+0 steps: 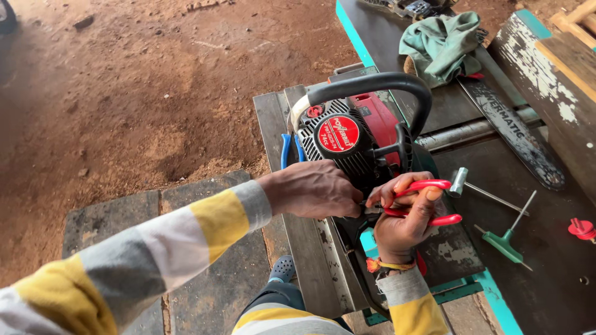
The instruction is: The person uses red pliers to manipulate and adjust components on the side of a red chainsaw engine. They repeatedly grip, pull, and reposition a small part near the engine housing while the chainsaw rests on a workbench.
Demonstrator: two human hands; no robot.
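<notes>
red-handled pliers [428, 201] sit in the right hand [403, 217], fingers wrapped round both grips and squeezing them near together, while the nose of the tool disappears against the lower side of a black and red chainsaw [357, 139]. the left hand [313, 189] presses against the same spot from the other side, its fingers curled in and hidden between the knuckles and the engine housing, so whether it pinches anything cannot be told. the chainsaw rests on a dark workbench [559, 267] with a turquoise edge, directly ahead of both hands and touching them, its curved black handle arching over the top and its guide bar [512, 133] stretching away to the right. a green cloth [441, 43] lies bunched over the far end of the bar. just right of the pliers lies a metal socket wrench [478, 189], and beyond it a green t-handle key [506, 239], both loose on the bench top; a small red cap [582, 228] sits near the right edge. both arms wear sleeves striped yellow, grey and white, and a band circles the right wrist. weathered grey boards and reddish bare earth [155, 80] spread out to the left of the bench.
</notes>
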